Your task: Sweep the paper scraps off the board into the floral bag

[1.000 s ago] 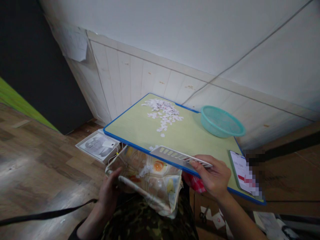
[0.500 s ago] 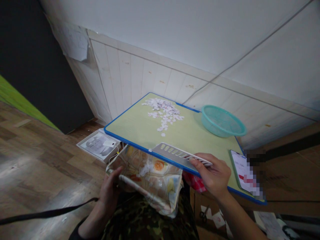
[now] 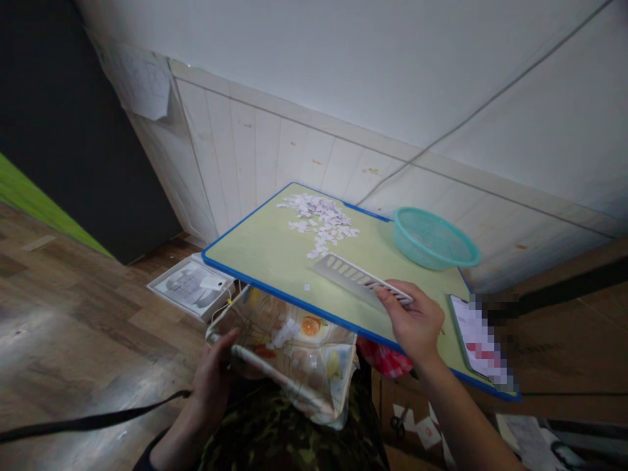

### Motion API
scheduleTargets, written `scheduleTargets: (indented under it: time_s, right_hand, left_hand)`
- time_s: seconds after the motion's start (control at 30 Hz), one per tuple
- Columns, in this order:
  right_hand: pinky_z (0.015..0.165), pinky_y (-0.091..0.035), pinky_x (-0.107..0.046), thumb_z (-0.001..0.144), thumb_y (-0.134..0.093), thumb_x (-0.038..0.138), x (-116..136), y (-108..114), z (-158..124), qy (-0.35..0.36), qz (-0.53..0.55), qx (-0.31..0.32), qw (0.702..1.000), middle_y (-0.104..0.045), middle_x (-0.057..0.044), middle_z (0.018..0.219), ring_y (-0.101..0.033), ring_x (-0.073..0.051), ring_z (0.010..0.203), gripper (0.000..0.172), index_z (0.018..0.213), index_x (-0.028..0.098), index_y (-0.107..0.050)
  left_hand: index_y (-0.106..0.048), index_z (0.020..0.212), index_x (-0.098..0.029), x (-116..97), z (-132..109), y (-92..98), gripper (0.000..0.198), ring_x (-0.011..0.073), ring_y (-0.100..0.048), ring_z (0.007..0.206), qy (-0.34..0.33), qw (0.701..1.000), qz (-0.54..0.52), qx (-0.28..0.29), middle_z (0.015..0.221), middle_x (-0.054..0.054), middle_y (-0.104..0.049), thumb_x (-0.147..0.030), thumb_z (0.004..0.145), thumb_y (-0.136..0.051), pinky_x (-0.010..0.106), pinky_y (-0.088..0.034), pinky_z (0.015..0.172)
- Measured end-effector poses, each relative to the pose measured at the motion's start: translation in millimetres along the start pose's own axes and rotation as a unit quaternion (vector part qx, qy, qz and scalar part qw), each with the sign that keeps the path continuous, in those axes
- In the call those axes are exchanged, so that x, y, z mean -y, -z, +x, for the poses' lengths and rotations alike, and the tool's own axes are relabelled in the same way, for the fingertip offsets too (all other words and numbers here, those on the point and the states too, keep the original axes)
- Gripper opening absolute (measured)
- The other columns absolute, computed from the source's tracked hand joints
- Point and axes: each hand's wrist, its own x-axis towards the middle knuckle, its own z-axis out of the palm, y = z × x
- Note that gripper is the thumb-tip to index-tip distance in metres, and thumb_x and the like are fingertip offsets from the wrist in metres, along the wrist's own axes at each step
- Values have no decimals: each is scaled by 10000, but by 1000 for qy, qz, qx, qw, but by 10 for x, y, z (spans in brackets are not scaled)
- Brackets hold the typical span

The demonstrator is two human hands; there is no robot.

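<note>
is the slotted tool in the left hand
No, the right hand holds the slotted tool, while the left hand grips the rim of the patterned bag.

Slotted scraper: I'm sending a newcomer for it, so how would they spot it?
Find the blue-rimmed, pale green table. Over it, the person's right hand holds the slotted scraper by one end. Its row of slots sets it apart from the round turquoise basin.

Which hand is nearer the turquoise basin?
Right. The right hand holds the slotted tool in front of the turquoise basin; the left hand is farther off, leftward at the fruit-print bag.
</note>
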Motion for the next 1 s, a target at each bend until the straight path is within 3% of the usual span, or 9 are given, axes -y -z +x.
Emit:
scheduleTargets:
  time_s: [0.2,0.43,0.7,0.9,1.0]
  right_hand:
    - [600,-610,-259,915,-755,390,-140,-138,47,25,-11,9,1000,-835,-33,808,-765,-183,621,177,872,232,-822]
    - [631,-648,-258,919,-763,289,59,23,-78,75,12,53,996,-844,-7,837,-805,-199,667,79,898,286,-839]
    - [616,-633,-231,890,-773,174,261,154,-215,112,41,62,991,-845,16,846,-798,-176,644,149,944,297,-836]
    - [523,-572,-239,881,-794,258,152,93,-130,58,19,21,998,-827,-3,764,-745,-166,562,32,870,261,-824]
    - [560,-581,-257,898,-776,353,-16,-105,67,21,3,5,1000,-830,-23,799,-743,-174,602,121,881,242,-820]
  left_hand:
    - [-732,1005,-168,-1,3,-17,250,257,-699,832,3,1000,-4,-10,944,75,-756,-275,780,-743,321,-572,571]
    - [-725,918,-176,-50,-63,-46,172,235,-683,752,9,1000,-22,-14,868,55,-741,-234,758,-752,315,-575,549]
    - [-727,934,-186,-36,-50,-41,200,240,-683,814,-7,1000,-21,-14,940,56,-742,-252,749,-758,317,-584,559]
    - [-720,925,-190,-58,-70,-46,176,239,-675,779,-8,1000,-17,-13,879,45,-733,-249,762,-747,317,-571,554]
    - [-730,928,-181,-35,-43,-29,191,244,-678,754,-5,1000,-12,-13,852,48,-736,-257,756,-759,322,-564,537]
